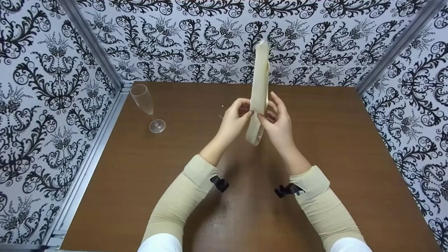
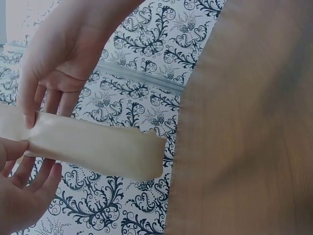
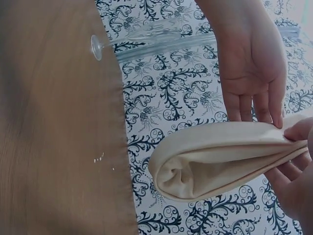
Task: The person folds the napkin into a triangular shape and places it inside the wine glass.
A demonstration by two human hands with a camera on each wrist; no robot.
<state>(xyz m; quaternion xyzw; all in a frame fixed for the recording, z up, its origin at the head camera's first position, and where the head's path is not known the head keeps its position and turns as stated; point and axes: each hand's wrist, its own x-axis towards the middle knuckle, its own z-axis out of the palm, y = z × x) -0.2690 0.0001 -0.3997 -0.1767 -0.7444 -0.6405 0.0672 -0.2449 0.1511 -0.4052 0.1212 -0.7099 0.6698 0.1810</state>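
Observation:
Between my two hands, a folded strip of cream cloth [image 1: 259, 84] stands nearly upright above the table. My left hand [image 1: 232, 117] pinches its left edge, thumb on the near face and fingers behind. From the other side my right hand [image 1: 280, 122] pinches the same strip at about the same height, its index finger raised. In the right wrist view the cloth [image 3: 205, 134] forms a flattened loop with a tucked, crumpled fold inside its lower end. The left wrist view shows the smooth outer face of the cloth [image 2: 98, 147].
An upright clear champagne flute [image 1: 157, 126] is at the back left of the brown table [image 1: 332, 147]. Several tiny white specks [image 3: 100, 157] lie left of the hands. Patterned walls [image 1: 210, 35] and metal rails [image 1: 94, 45] enclose the table.

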